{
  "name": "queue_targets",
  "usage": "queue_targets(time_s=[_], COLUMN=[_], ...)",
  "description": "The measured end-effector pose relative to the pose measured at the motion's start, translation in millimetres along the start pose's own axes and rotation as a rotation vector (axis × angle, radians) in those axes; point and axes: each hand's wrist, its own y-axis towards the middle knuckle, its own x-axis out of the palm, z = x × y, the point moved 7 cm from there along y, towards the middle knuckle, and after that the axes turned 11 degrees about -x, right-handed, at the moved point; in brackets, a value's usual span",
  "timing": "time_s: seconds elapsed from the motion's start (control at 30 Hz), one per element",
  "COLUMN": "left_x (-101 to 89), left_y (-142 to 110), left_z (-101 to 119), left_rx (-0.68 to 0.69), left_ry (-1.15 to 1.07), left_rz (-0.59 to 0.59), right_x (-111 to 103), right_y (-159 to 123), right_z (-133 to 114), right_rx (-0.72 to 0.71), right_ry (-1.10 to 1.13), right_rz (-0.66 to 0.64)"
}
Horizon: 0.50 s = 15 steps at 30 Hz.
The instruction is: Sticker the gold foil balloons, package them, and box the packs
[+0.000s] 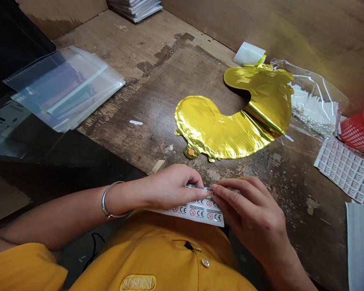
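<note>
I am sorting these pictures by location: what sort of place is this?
Probably a packing workshop, judging by the stacked clear bags, the gold foil balloon and the handheld sheet of stickers.

The label sheet (197, 213) in the left hand (170, 189) is white, patterned in red and black. Beyond that hand, the foil shape (220, 135) is shiny gold.

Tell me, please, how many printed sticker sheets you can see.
2. One sheet is in the left hand, with the right hand at its edge; the other sheet lies by the red basket at right. More may be hidden underneath.
</note>
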Motion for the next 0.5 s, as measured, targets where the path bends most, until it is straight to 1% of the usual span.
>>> queue_targets(time_s=[0.13, 0.2, 0.23, 0.3, 0.4, 0.43, 0.5], left_x=[-1.3, -1.3, -1.2, -0.8, 0.0, 0.4, 0.8], left_y=[-1, 0, 1, 1, 2, 2, 1], left_z=[1, 1, 1, 1, 0, 0, 0], left_rx=[-0.003, -0.014, -0.019, -0.022, -0.016, -0.011, 0.006], left_ry=[0.000, -0.008, -0.011, -0.012, 0.000, 0.005, 0.024], left_rz=[0.002, 0.001, -0.001, -0.002, -0.009, -0.015, -0.018], right_x=[2, 2, 2, -1, -6, -5, 3], right_y=[-11, -12, -12, -8, -4, -4, -6], right_z=[-9, -11, -11, -6, 7, 12, 21], right_rx=[-0.128, -0.157, -0.145, -0.076, 0.095, 0.154, 0.254], right_ry=[-0.089, -0.078, -0.046, 0.031, 0.061, 0.068, 0.143], right_rz=[-0.018, -0.027, -0.033, -0.011, 0.044, 0.034, -0.035])
